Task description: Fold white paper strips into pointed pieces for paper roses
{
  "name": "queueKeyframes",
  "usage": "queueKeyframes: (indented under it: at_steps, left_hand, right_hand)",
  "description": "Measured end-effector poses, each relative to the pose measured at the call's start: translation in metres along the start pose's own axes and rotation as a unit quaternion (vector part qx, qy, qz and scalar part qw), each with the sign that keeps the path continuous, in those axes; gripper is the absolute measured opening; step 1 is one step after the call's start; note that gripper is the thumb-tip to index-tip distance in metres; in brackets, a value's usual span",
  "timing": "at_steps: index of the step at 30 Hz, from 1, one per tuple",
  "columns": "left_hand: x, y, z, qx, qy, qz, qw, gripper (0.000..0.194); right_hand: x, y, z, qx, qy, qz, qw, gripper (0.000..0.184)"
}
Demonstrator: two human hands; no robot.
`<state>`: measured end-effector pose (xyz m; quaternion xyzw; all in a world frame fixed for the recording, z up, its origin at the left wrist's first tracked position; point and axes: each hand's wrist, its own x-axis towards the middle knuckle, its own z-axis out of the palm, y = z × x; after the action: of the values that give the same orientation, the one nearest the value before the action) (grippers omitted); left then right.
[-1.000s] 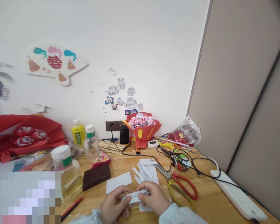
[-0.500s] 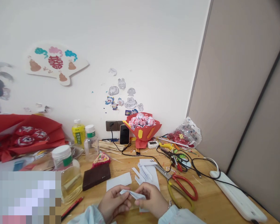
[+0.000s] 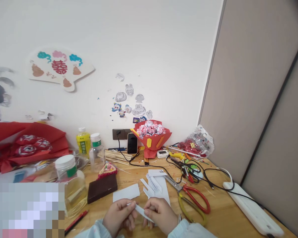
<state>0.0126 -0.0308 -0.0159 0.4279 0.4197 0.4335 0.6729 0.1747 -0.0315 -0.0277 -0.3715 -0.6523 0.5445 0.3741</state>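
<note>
Between my hands, low over the wooden table, is a narrow folded strip of white paper [image 3: 140, 211]. My left hand [image 3: 121, 216] pinches its left end with thumb and fingers. My right hand [image 3: 161, 215] grips the other end, its fingers curled over the paper. Just beyond my hands lie a blank white paper sheet [image 3: 126, 192] and a pile of folded paper strips [image 3: 152, 185] on another sheet. Large scissors [image 3: 192, 198] with one red and one yellow handle rest to the right of my right hand.
A brown box [image 3: 102, 188], a jar of yellowish liquid [image 3: 75, 195] and a red pen [image 3: 76, 221] are at the left. A red-wrapped bouquet [image 3: 151, 142] and a phone [image 3: 132, 143] stand at the back. Cables and a white power strip [image 3: 253, 208] lie on the right.
The paper between my hands has turned and now looks like a flatter, narrower strip, slanting down to the right. My fingers have shifted along it.
</note>
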Motion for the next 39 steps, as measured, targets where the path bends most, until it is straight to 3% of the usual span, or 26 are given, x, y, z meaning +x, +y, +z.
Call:
queueKeyframes:
  at_steps: [8,17,21,39]
  left_hand:
    - [-0.003,0.006,0.002,-0.051,-0.002,0.002,0.999,0.04]
    - [-0.001,0.007,-0.002,-0.039,0.031,0.004,0.999,0.038]
    - [0.004,0.003,-0.006,-0.007,0.011,-0.024,1.0,0.041]
    - [0.002,0.002,-0.008,0.011,0.038,0.036,0.999,0.038]
  right_hand:
    - [0.0,-0.001,-0.002,0.012,-0.001,-0.006,1.0,0.034]
    - [-0.002,-0.003,-0.002,-0.023,0.001,-0.007,1.0,0.023]
    - [-0.001,-0.002,-0.001,-0.023,0.012,-0.003,1.0,0.024]
    - [0.003,0.0,-0.002,-0.006,0.006,-0.005,1.0,0.031]
